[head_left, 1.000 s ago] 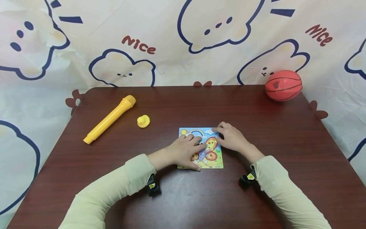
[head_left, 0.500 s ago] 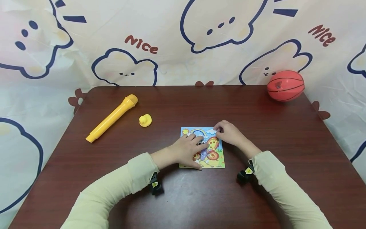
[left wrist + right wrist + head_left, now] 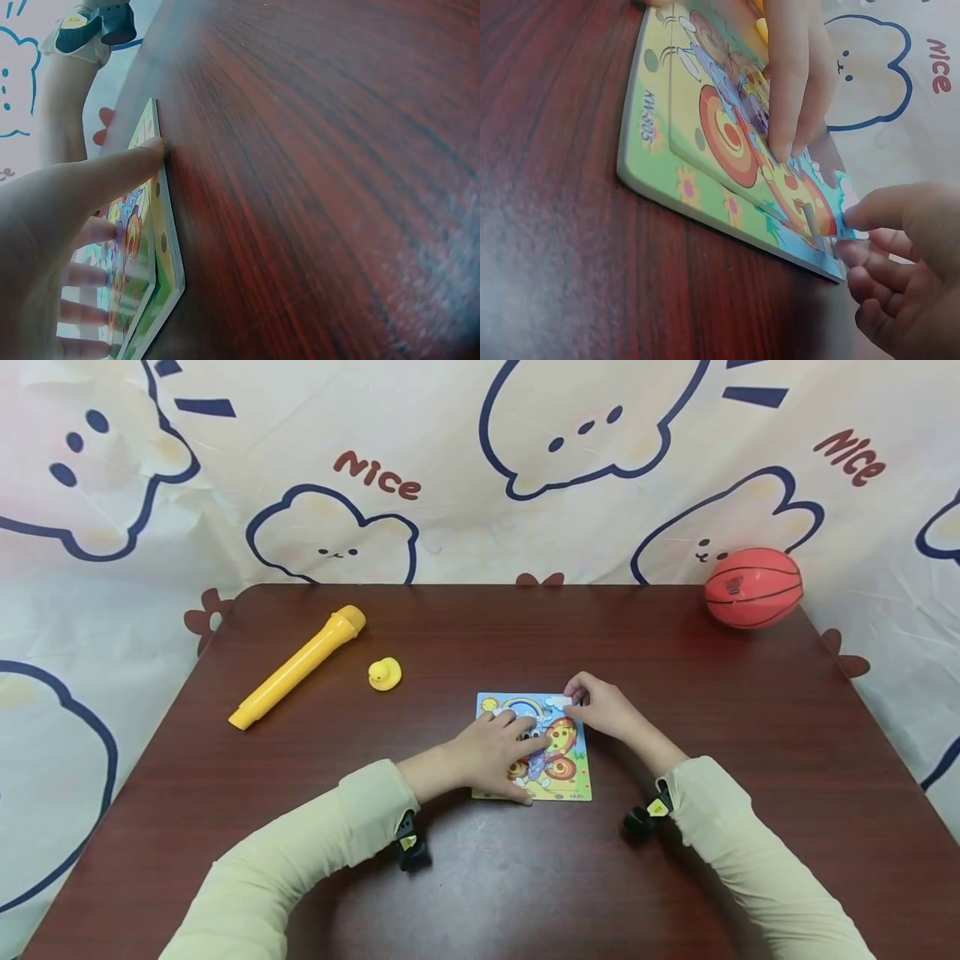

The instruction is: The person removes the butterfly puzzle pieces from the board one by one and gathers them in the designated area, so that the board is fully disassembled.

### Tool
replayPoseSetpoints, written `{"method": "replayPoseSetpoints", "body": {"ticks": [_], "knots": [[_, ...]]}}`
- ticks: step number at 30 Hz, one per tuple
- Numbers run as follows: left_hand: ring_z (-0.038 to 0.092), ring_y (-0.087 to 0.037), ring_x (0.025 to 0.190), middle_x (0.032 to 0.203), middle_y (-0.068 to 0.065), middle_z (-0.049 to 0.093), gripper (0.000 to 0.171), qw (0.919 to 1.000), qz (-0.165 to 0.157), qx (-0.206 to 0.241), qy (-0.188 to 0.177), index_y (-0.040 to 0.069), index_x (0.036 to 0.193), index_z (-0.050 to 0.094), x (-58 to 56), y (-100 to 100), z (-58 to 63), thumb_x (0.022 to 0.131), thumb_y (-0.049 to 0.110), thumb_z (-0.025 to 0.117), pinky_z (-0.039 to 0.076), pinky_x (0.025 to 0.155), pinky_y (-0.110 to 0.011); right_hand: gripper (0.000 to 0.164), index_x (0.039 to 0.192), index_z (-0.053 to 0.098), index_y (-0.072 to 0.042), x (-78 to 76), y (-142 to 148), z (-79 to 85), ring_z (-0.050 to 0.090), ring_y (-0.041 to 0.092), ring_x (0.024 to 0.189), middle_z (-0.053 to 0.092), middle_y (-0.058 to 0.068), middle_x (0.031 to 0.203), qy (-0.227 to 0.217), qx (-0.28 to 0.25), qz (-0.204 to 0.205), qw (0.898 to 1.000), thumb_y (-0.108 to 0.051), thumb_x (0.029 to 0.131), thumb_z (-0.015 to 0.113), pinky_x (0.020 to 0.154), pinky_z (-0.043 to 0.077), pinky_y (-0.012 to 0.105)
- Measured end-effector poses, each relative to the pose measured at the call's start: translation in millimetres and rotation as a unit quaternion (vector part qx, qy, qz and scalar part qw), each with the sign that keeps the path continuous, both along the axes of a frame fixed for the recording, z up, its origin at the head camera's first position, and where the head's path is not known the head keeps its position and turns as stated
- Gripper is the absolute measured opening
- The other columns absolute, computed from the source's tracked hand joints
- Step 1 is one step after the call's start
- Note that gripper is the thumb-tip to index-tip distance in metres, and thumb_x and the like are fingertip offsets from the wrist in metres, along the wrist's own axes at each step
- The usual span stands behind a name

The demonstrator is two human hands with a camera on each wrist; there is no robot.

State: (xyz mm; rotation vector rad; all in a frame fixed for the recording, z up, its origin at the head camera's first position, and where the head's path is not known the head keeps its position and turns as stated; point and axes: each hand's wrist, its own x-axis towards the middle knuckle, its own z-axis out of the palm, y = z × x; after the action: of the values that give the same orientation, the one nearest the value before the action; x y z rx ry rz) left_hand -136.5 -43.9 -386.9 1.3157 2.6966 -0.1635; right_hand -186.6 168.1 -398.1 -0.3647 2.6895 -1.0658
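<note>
Flat, squarish picture-puzzle board printed with an orange-winged butterfly under a blue sky lies face up on the dark reddish-brown wood-grain table, in front of the person and between the two hands. The left hand rests over the board's left half, palm down and spread: its fingers reach across the butterfly, and its thumb stands apart, its tip touching the near edge. The right hand is at the far right corner, thumb and fingers pinching a small blue puzzle piece with a pale cloud, which is tilted up at that corner.

The board's printed sun and rainbow face the far side of the table, its flower-dotted green strip the person, and its near and far edges run roughly parallel to the table's far edge. Its sides look so nearly equal that I cannot tell a long axis.

Beyond the board to the left sit a small yellow toy duck and, farther left, a yellow microphone-shaped tube lying diagonally.
</note>
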Motion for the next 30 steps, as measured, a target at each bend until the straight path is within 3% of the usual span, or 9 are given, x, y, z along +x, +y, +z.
{"method": "replayPoseSetpoints", "body": {"ticks": [10,14,22,30], "knots": [[0.036,-0.020,0.115,0.134,-0.002,0.036,0.084,1.0000,0.003,-0.001,-0.009,0.028,0.138,0.033,-0.2,1.4,0.6,0.069,0.073,0.051,0.036,0.086,-0.039,0.023,0.103,0.054,-0.001,1.0,10.3,-1.3,0.051,0.020,0.072,0.056,0.013,0.089,-0.024,-0.092,-0.050,0.994,-0.012,0.084,0.059,0.060,0.043,0.029],[0.035,-0.020,0.116,0.135,-0.003,0.035,0.085,1.0000,0.003,-0.001,-0.008,0.028,0.138,0.032,-0.7,1.6,-1.0,0.069,0.073,0.049,0.036,0.087,-0.040,0.024,0.104,0.056,0.000,0.5,27.0,-1.1,0.052,0.019,0.071,0.057,0.015,0.090,-0.017,-0.102,-0.068,0.992,-0.013,0.084,0.059,0.061,0.044,0.030],[0.034,-0.021,0.117,0.135,-0.003,0.035,0.085,0.9999,0.001,0.010,-0.005,0.028,0.138,0.032,-1.4,2.6,-4.8,0.068,0.074,0.049,0.034,0.089,-0.041,0.025,0.104,0.056,0.003,7.5,88.4,5.9,0.051,0.009,0.064,0.059,0.014,0.088,0.003,-0.078,-0.100,0.992,-0.012,0.085,0.059,0.056,0.044,0.025],[0.035,-0.022,0.116,0.134,-0.004,0.036,0.086,0.9999,-0.001,0.015,-0.002,0.026,0.138,0.034,-2.3,3.1,-5.5,0.068,0.074,0.050,0.034,0.088,-0.040,0.028,0.105,0.053,0.010,20.1,158.8,7.3,0.051,0.002,0.057,0.057,-0.011,0.071,0.008,-0.066,-0.148,0.987,-0.010,0.085,0.056,0.052,0.043,0.024]]}}
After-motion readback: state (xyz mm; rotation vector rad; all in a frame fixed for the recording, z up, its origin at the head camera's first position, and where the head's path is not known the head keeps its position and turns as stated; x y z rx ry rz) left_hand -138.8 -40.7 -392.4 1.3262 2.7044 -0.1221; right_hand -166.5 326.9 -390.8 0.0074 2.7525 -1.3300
